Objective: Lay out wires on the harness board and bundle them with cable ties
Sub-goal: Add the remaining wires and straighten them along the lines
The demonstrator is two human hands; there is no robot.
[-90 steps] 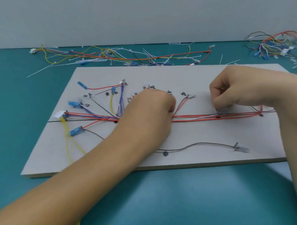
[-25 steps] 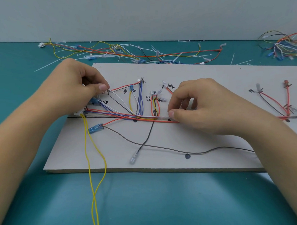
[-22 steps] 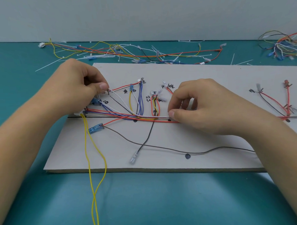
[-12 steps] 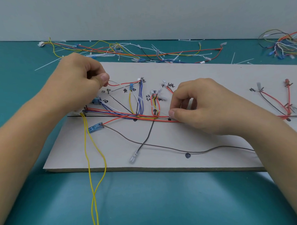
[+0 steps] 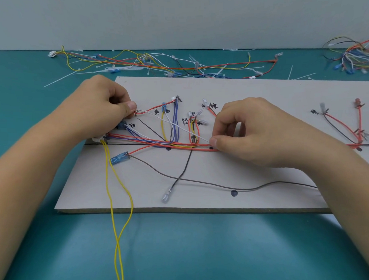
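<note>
A grey harness board point(image 5: 251, 91) lies on the teal table, with red, blue, white, yellow and brown wires spread along a black line. My left hand point(image 5: 99, 113) pinches the end of a white wire point(image 5: 170, 123) at the board's upper left. That wire runs taut and diagonally down to my right hand point(image 5: 248, 135), whose thumb and curled fingers pinch the wire bundle point(image 5: 179, 145) on the line. Two yellow wires point(image 5: 115, 215) hang off the front edge. A blue terminal point(image 5: 118, 159) lies below my left hand.
A tangle of loose wires and white cable ties point(image 5: 166, 65) lies behind the board. Another heap of wires point(image 5: 354, 56) sits at the far right. A brown wire point(image 5: 201, 181) with a clear terminal point(image 5: 166, 196) crosses the board's front part.
My left hand has drawn the white wire's end up and to the left, so it now runs straight across the other wires. My right hand has stayed on the bundle.
</note>
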